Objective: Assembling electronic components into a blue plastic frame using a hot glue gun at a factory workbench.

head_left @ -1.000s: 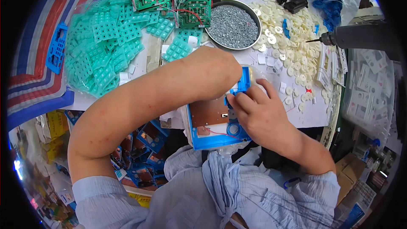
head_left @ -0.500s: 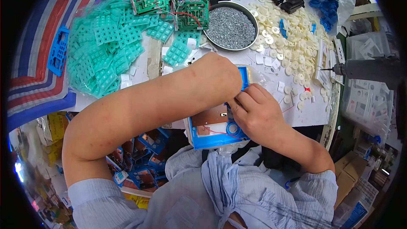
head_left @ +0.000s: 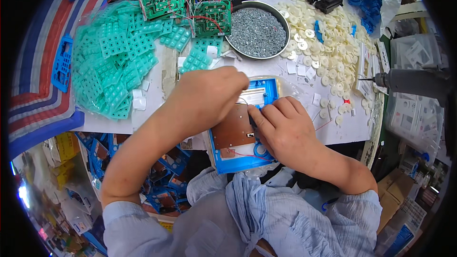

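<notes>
A blue plastic casing lies tilted in front of me at the table's near edge. Inside it sits a brown circuit board with a small switch, and a thin red wire runs below. My left hand is closed over the casing's upper left; a thin pale wire shows by its fingertips, but what they pinch is hidden. Curled round the casing's right side, my right hand grips it, thumb against the board's edge.
Past the casing stand a round metal tin of screws and wired green circuit boards. Turquoise rubber keypads pile at left, cream discs at right. An electric screwdriver juts in from the right. Blue casings fill a box below.
My left forearm has drawn back to the left and down, uncovering the casing's upper part and more of the board. My right hand stays at the casing's right side.
</notes>
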Demonstrator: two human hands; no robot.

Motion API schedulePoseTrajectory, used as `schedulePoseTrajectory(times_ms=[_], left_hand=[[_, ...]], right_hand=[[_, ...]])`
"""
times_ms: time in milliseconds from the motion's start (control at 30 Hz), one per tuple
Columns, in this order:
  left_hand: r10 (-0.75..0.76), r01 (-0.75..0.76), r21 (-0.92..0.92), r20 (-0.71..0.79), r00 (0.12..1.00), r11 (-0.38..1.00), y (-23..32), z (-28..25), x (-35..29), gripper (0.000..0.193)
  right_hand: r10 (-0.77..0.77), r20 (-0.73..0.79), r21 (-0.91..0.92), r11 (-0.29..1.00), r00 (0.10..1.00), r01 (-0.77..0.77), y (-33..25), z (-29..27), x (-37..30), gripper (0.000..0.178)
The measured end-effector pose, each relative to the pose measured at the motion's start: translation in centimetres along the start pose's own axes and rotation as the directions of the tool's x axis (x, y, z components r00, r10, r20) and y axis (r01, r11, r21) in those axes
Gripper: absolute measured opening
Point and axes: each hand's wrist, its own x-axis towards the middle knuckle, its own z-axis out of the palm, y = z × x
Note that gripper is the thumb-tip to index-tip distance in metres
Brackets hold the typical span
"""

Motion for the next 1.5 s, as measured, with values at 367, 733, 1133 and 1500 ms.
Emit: schedulePoseTrajectory(times_ms=[367, 733, 1133, 1500], left_hand=[[-0.348, 0.377, 0.016, -0.353, 0.868, 0.926, 1.0, 0.8, -4.6, 0.015], [-0.256, 0.268, -0.04, -0.456, 0.852, 0.963, 0.7, 2.1, -3.3, 0.01], [-0.273, 0.26, -0.087, -0.394, 0.878, 0.962, 2.7, 2.6, -3.9, 0.011], [-0.149, 0.141, -0.05, -0.354, 0.923, 0.989, 2.3, 2.7, -3.6, 0.011]], right_hand=[[0.068, 0.034, 0.059, 0.996, 0.997, -0.07, -1.7, -0.6, -1.3, 0.053], [0.08, -0.049, 0.207, 0.976, 0.996, -0.069, 0.2, -2.1, -0.7, 0.045], [0.258, -0.299, 0.504, 0.86, 0.919, -0.078, 1.5, 1.5, 3.9, 0.013], [0.184, -0.228, 0.344, 0.934, 0.956, -0.097, -0.3, -0.5, 1.7, 0.035]])
